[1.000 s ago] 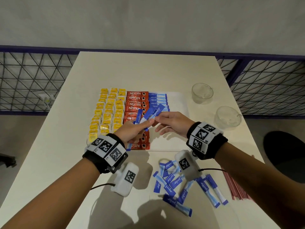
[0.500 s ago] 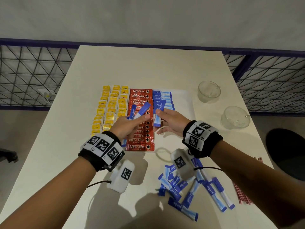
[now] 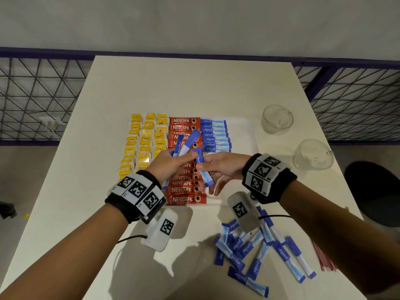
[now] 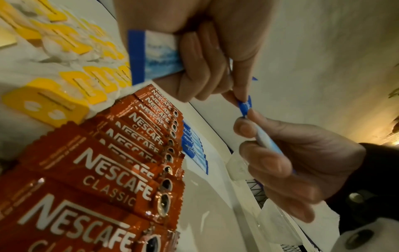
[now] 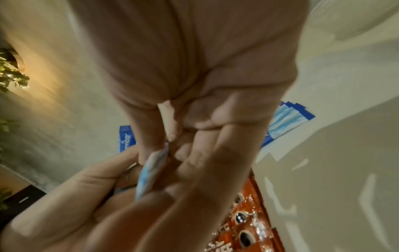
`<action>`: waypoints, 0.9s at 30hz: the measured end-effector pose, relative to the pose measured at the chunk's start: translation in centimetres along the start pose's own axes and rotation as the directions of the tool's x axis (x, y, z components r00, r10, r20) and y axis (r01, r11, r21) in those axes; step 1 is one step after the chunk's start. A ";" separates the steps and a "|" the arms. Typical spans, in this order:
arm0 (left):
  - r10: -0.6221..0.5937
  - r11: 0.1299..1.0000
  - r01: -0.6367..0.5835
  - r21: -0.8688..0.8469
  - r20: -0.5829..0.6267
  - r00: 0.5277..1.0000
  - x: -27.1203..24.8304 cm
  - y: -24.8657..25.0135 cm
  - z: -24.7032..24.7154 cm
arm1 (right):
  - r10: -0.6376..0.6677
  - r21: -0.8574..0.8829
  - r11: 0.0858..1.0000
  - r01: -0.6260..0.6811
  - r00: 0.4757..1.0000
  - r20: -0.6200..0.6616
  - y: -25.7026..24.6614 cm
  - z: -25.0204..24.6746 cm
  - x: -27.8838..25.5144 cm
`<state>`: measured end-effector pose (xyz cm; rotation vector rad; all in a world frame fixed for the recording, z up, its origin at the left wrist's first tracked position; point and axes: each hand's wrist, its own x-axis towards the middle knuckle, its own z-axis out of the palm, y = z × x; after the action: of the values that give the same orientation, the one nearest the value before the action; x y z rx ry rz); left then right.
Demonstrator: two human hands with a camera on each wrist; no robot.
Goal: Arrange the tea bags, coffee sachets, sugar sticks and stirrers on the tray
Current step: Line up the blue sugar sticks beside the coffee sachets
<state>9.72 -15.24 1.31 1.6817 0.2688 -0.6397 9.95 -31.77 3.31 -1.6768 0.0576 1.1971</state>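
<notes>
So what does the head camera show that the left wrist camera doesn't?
Only the head view shows the loose sugar sticks near the table's front edge, the red stirrers and two glass cups.

Only the left wrist view shows the left hand gripping its sticks from beneath.

Both show the coffee sachets, tea bags and right hand pinching one sugar stick.

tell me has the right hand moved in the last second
Yes. The right hand has come toward the person along the coffee sachets, and now pinches one sugar stick beside the left hand.
</notes>
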 end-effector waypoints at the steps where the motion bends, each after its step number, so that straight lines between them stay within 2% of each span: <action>1: -0.003 1.000 0.003 -0.012 -0.026 1.000 0.2 0.0 -0.1 | -0.009 0.022 1.000 0.010 0.999 -0.039 0.1 -0.2 0.1; 5: 0.002 1.000 -0.003 -0.008 -0.142 0.990 0.7 -0.3 -0.6 | -0.081 0.083 0.992 0.096 0.981 -0.174 0.9 -1.2 0.4; 7: 0.002 0.999 0.004 0.041 -0.158 0.987 0.7 -0.6 -0.7 | -0.112 0.105 0.984 0.141 0.963 -0.244 1.5 -1.8 0.6; 11: -0.022 0.997 0.029 0.071 -0.101 0.995 0.9 -1.0 -0.4 | -0.125 0.073 0.985 0.158 0.933 -0.337 3.2 -2.7 1.0; 14: -0.058 0.997 0.060 0.056 -0.037 0.998 0.9 -1.1 -0.3 | -0.112 0.136 0.974 0.180 0.908 -0.403 4.5 -3.6 1.1; 16: -0.075 0.997 0.076 0.032 -0.036 0.997 0.8 -1.1 -0.5 | -0.084 0.185 0.965 0.188 0.883 -0.462 5.2 -4.6 1.2; 20: -0.101 0.995 0.100 -0.012 -0.045 0.994 0.5 -1.2 -1.0 | -0.013 0.144 0.983 0.110 0.835 -0.551 6.5 -6.3 1.4; 27: -0.109 0.993 0.105 -0.047 -0.102 0.989 0.5 -1.5 -1.3 | 0.092 0.097 0.994 -0.044 0.814 -0.573 5.7 -7.0 3.7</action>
<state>9.67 -13.74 -0.09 1.6716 0.4469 -0.6219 13.40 -37.85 -3.51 -1.9261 0.5414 0.6800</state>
